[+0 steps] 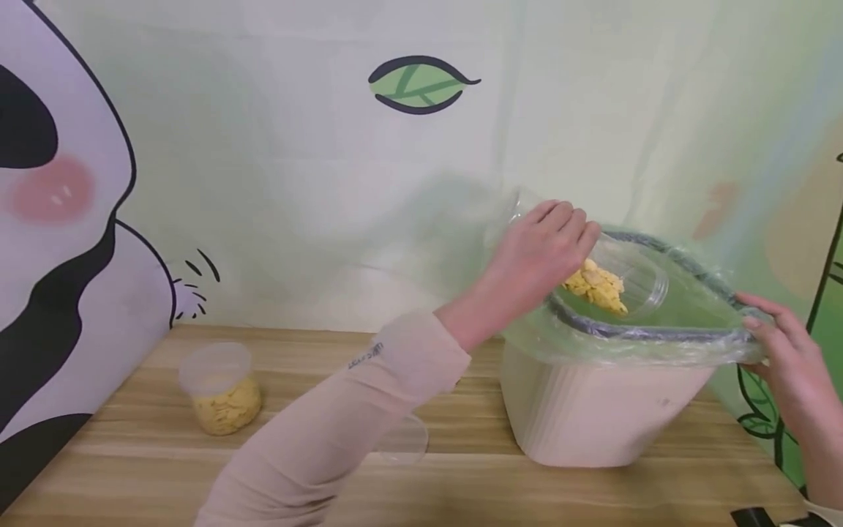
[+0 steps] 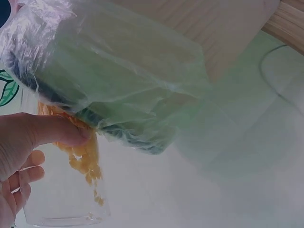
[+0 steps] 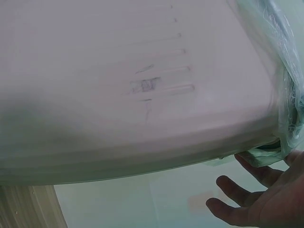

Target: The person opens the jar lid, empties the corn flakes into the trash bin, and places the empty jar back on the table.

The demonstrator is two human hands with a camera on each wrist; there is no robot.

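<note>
My left hand [image 1: 536,245] grips a clear plastic jar [image 1: 648,282], tilted over the mouth of a white trash bin [image 1: 606,410]. Clumped yellow crumbs [image 1: 596,285] lie along the jar's lower side near its mouth. In the left wrist view the thumb presses on the jar wall, with crumbs [image 2: 85,164] showing behind it. A pale green plastic bag [image 1: 665,351] lines the bin and folds over its dark rim. At the far right corner, my right hand [image 1: 793,351] pinches the bagged rim, thumb above and fingers underneath. The right wrist view shows its fingers [image 3: 232,190] beside the bin wall.
A second clear jar [image 1: 227,402], part filled with yellow crumbs, stands at the left on the wooden table [image 1: 487,490]. Beside the left sleeve lies a clear round lid [image 1: 405,439]. Behind is a printed wall cloth [image 1: 296,146]. A dark object [image 1: 757,517] sits at the lower right corner.
</note>
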